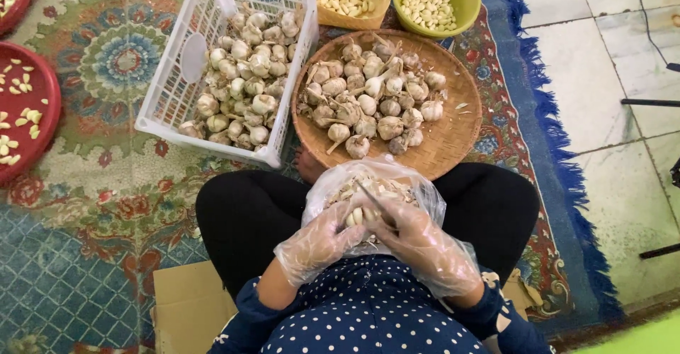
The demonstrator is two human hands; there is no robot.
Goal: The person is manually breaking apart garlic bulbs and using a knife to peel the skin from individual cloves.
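Garlic cloves [356,216] are held between the fingers of the left hand [319,244], which is closed around them over the lap, directly above an open clear plastic bag [418,191] where dry skins are collected. A small knife [372,199] is gripped in the right hand [419,244], closed on the handle, and its thin blade is pointed away from the body, just beyond the cloves. Both hands are covered with loose, transparent gloves, and this is judged to be the main risk: the film is wrinkled and slippery, so a clove could be squeezed out of the grip and dropped into the bag among the peels. The blade is very near to the left fingertips, so a slip could cut the glove or the finger under it. How firmly the cloves are pinched cannot be told, because the glove hides the contact. Ahead of the grip, a round woven tray [453,138] is loaded with whole bulbs, and to its left a white crate [177,99] is tilted, so bulbs could roll out if it is pushed.
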